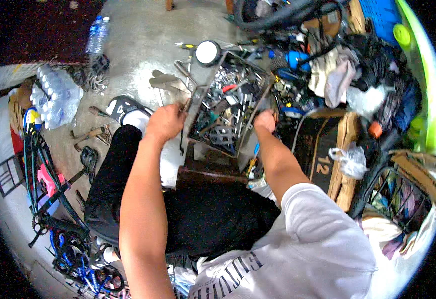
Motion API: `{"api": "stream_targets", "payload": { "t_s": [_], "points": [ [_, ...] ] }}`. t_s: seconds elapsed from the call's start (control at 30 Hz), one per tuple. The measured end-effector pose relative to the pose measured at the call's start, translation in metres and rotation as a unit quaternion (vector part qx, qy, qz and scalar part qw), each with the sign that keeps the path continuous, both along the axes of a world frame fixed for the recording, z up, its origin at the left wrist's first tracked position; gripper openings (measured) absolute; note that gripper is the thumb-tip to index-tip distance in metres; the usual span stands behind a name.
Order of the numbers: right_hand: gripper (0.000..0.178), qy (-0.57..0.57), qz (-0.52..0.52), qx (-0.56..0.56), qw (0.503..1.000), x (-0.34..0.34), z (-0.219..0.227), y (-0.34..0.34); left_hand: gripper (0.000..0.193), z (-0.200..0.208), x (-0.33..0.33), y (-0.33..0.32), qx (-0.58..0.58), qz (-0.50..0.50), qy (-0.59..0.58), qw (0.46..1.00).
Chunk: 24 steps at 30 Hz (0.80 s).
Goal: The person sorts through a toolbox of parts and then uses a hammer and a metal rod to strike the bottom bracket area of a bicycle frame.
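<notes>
A grey metal toolbox [201,88] full of several wrenches, pliers and other metal tools sits tilted in front of me on a dark wooden stool [213,174]. My left hand [165,122] grips the toolbox's left wall. On the other side, my right hand [265,120] holds its right wall. Both arms reach forward from my seated body, over my black trousers. What the fingers touch inside the box is hidden.
A pack of water bottles [56,97] and two loose bottles [96,35] lie on the concrete floor at left, near a hammer [91,134] and a bicycle frame [53,199]. Cardboard boxes [327,154], rags [335,74], a wire basket [402,199] and clutter crowd the right.
</notes>
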State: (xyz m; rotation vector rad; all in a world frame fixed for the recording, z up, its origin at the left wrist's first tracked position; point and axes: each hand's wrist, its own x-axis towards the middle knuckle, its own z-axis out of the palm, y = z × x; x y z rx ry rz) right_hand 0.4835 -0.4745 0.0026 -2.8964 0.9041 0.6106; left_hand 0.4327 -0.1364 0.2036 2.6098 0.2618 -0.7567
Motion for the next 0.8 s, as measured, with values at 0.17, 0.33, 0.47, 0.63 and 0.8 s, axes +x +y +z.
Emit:
{"api": "stream_targets", "payload": {
  "t_s": [0.17,0.33,0.47,0.63,0.8],
  "points": [
    [0.033,0.072,0.034,0.145,0.986,-0.006,-0.027,-0.060,0.034,0.016,0.009,-0.006,-0.038,0.016,0.007,0.999],
    [0.029,-0.031,-0.232,0.484,0.843,-0.019,0.116,-0.020,0.032,0.027,0.033,-0.003,-0.059,0.038,-0.078,0.995],
    [0.020,-0.123,-0.060,0.581,0.802,-0.026,0.192,0.017,0.031,0.109,0.062,-0.015,-0.137,0.033,-0.210,0.968],
    [0.028,-0.229,0.359,0.581,0.693,0.002,0.306,0.184,0.049,0.207,0.017,0.031,-0.163,0.168,-0.392,0.890],
    [0.035,-0.198,0.603,0.636,0.440,-0.033,0.439,0.341,0.054,0.286,-0.082,0.093,-0.189,0.366,-0.519,0.749]
  ]
}}
